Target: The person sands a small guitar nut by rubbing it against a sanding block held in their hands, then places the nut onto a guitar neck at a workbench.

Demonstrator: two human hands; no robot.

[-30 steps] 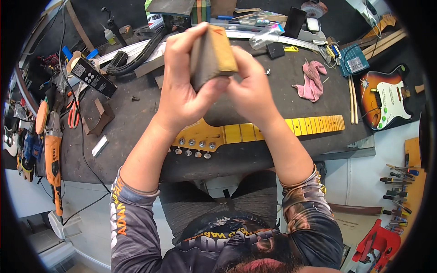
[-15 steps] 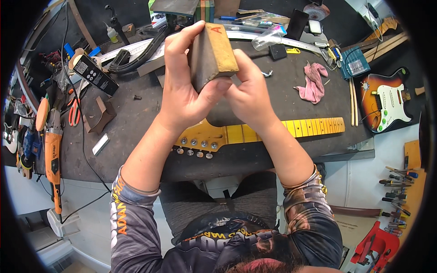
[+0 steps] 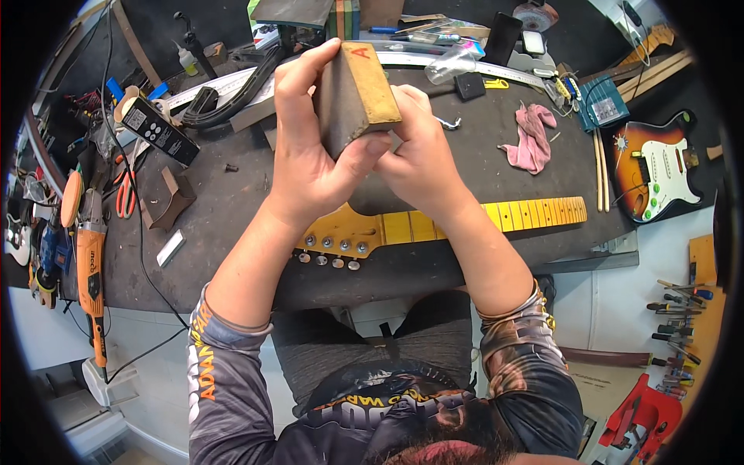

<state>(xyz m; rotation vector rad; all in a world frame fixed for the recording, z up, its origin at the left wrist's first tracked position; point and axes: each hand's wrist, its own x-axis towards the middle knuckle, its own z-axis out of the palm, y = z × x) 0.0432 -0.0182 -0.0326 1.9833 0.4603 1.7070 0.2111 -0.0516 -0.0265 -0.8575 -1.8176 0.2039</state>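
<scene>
Both hands raised above dark cluttered workbench (image 3: 232,232). Left hand (image 3: 310,155) and right hand (image 3: 422,159) grasp rectangular wooden sanding block (image 3: 353,97), grey abrasive face toward person. Yellow maple guitar neck (image 3: 465,221) lies on bench beneath. Pink rag (image 3: 531,139) far right; orange angle grinder (image 3: 89,263) left; sunburst electric guitar body (image 3: 659,170) right.
</scene>
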